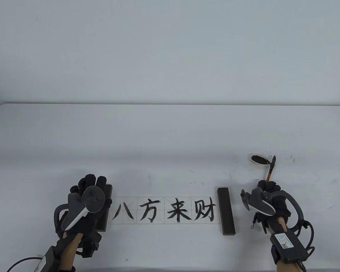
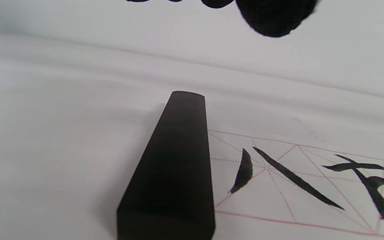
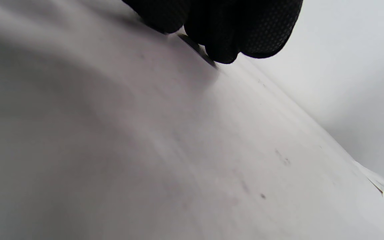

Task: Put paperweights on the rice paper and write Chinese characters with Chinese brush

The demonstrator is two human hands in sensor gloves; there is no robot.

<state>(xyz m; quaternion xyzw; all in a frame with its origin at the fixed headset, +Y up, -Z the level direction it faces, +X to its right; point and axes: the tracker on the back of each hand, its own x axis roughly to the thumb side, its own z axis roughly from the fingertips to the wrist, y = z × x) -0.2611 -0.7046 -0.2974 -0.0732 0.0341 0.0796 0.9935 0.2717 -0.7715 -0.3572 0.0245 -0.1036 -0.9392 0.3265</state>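
Note:
A strip of rice paper [image 1: 164, 211] lies on the table with several black characters brushed into its red grid. A dark paperweight [image 1: 226, 211] lies across its right end. Another dark paperweight [image 1: 107, 198] lies along its left end, mostly hidden under my left hand [image 1: 87, 187]. In the left wrist view that paperweight [image 2: 175, 166] sits beside the written paper [image 2: 295, 186], and the gloved fingertips [image 2: 272, 16] hang above it without gripping. My right hand [image 1: 267, 187], right of the paper, grips the brush [image 1: 271, 170], whose dark tip points up at the ink dish [image 1: 259, 158].
Small ink specks mark the white table [image 1: 170, 136] around the dish and above the right paperweight. A pale wall stands behind the table's far edge. The right wrist view shows only gloved fingers [image 3: 232, 26] over the speckled white table surface [image 3: 212, 160].

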